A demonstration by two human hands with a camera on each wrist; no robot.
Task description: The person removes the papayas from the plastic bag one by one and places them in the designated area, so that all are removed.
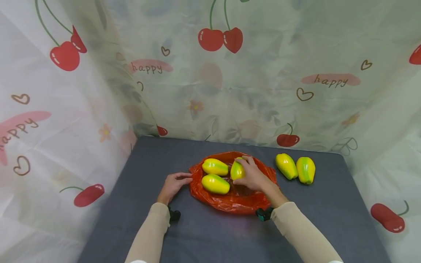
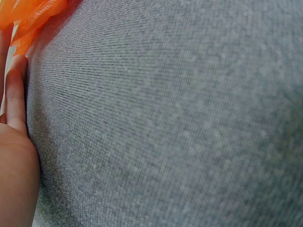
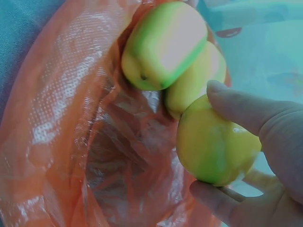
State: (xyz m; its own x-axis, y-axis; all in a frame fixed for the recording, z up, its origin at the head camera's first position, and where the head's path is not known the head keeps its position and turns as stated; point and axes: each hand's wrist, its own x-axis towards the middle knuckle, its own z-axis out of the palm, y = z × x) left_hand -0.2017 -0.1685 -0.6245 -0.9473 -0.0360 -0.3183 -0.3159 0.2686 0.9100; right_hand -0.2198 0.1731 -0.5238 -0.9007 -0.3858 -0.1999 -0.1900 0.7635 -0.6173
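Note:
A red-orange plastic bag (image 1: 223,207) lies spread wide on the table, its mouth facing up. Inside it, toward the left, are two yellow-green papayas (image 1: 215,167), one behind the other. My right hand (image 1: 251,176) reaches over the bag and grips a third papaya (image 3: 218,142) between thumb and fingers. That fruit is beside the other two, over the bag's crumpled inside. At the bag's left edge, my left hand (image 1: 174,185) pinches the rim with its fingertips. Only part of this hand and a corner of the bag show in the left wrist view.
Two more papayas (image 1: 286,166) lie side by side on the dark grey table (image 1: 210,237), right of the bag. A curtain (image 1: 256,91) printed with cherries hangs behind the table and along both sides.

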